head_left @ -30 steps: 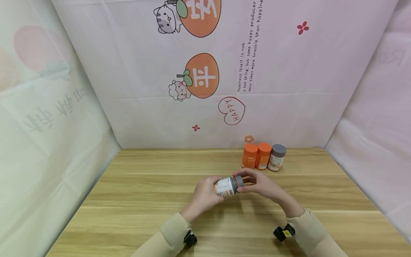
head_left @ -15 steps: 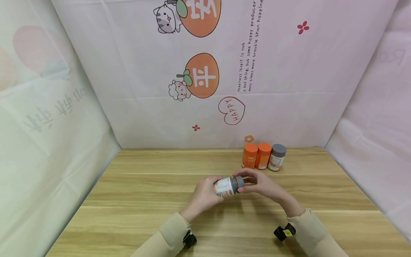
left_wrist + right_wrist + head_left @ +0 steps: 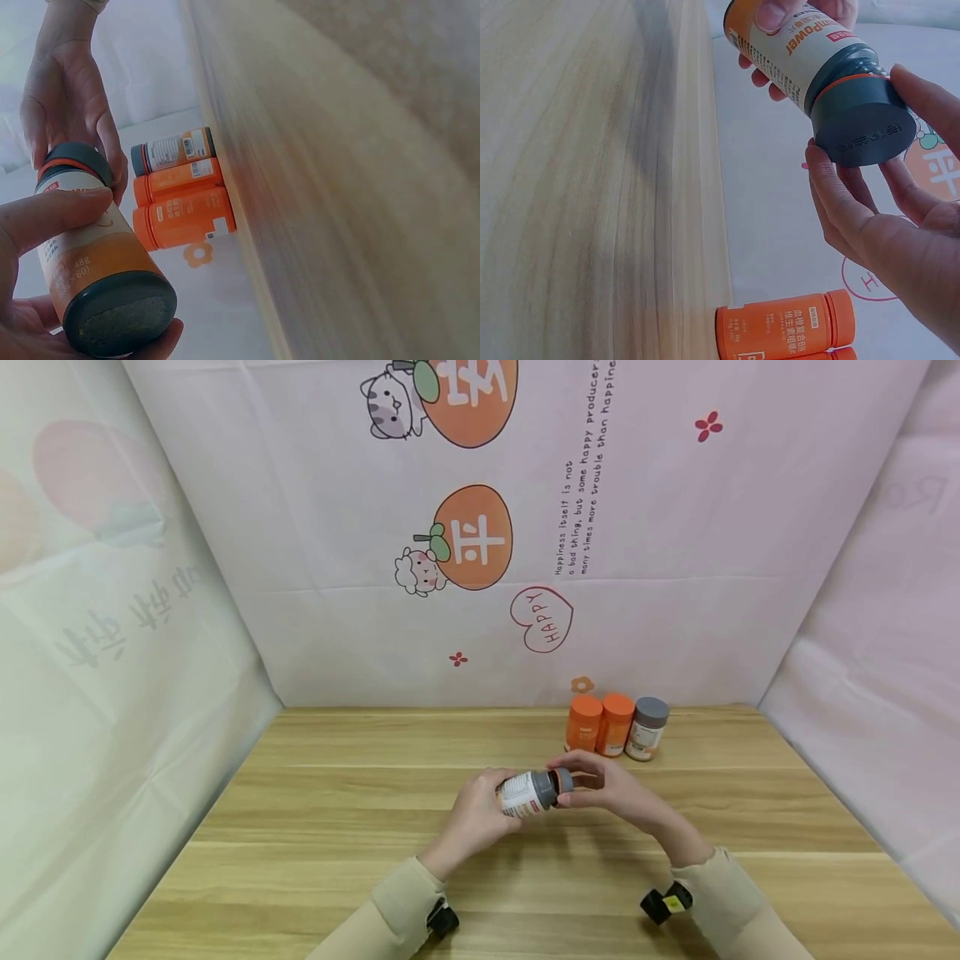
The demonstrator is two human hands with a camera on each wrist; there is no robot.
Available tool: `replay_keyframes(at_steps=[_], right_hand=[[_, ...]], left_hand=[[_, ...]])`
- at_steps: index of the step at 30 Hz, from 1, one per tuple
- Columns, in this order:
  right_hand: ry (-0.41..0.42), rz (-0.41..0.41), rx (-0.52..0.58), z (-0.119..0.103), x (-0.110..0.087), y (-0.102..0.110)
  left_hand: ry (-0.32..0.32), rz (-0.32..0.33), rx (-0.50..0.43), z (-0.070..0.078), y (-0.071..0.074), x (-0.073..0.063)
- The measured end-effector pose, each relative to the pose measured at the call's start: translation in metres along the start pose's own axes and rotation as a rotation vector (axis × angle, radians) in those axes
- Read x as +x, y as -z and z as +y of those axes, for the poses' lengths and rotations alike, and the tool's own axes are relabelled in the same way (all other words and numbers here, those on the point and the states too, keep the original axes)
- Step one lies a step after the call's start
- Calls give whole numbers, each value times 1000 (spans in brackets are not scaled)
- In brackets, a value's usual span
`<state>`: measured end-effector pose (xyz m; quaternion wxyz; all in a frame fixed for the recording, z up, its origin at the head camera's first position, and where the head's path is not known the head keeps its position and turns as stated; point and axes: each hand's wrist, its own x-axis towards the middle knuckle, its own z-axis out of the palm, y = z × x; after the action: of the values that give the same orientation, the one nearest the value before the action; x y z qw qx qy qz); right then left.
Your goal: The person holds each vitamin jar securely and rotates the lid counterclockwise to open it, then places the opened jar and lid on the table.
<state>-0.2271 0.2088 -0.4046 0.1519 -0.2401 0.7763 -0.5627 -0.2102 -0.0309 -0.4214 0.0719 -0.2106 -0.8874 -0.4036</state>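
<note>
My left hand [image 3: 480, 810] grips a supplement bottle [image 3: 522, 795] with a white and orange label and a dark grey shoulder. The bottle is tilted above the table, its mouth toward the right. My right hand [image 3: 611, 789] pinches the grey screw cap [image 3: 565, 780] by its rim with thumb and fingers. In the right wrist view the cap [image 3: 864, 120] sits askew at the mouth, and neck threads show on one side. An orange ring lines the cap's lower edge. The bottle's dark base [image 3: 120, 313] faces the left wrist camera.
Two orange bottles [image 3: 583, 724] [image 3: 616, 727] and a white one with a grey cap [image 3: 647, 729] stand in a row at the table's back right. The wooden table [image 3: 337, 827] meets a printed white cloth [image 3: 360, 635] behind, with cloth on both sides.
The cap has come slightly away from the bottle, opening a dark gap at the neck. My right hand shifted a little right with the cap; the bottle moved slightly left.
</note>
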Motion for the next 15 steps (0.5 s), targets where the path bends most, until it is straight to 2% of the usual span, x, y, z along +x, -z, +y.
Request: replay_keyframes(at_steps=[8,15], right_hand=[[-44,15,35,-1,-1,-1],[-74,27,42,-2,1,-2]], left_hand=[[17,9,-38,1,1,-1],[-3,35,-32,-1,0,-1]])
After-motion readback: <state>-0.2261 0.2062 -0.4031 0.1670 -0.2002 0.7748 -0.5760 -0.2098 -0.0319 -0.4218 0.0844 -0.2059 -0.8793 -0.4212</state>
